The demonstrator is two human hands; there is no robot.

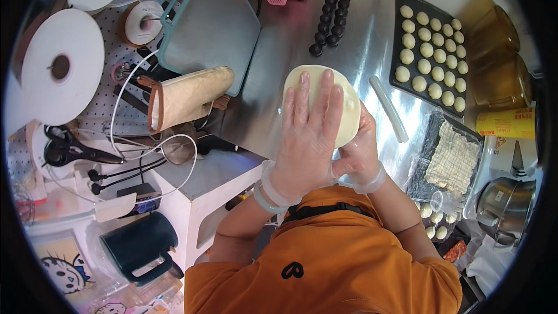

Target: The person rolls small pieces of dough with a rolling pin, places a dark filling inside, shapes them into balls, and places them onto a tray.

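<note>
A flat, pale round of dough (349, 102) is held up between my two gloved hands, above the near edge of the steel worktop (261, 87). My left hand (305, 139) lies flat against its front face, fingers stretched out and slightly apart. Behind the dough, my right hand (361, 148) supports its lower right edge; the thumb shows but most fingers are hidden. Clear plastic gloves cover both hands. Right of the dough lies a slim translucent white stick (388, 109). Dark round balls (328, 17) stand in two rows beyond the dough.
At the back right, a black tray (396, 52) carries rows of pale dough balls (426, 50). Nearer lies a netted pale slab (453, 157) on plastic wrap. A teal-rimmed board (212, 29), a tan cloth-like roll (192, 96) and black scissors (78, 148) are at left; a metal bowl (505, 209) is at right.
</note>
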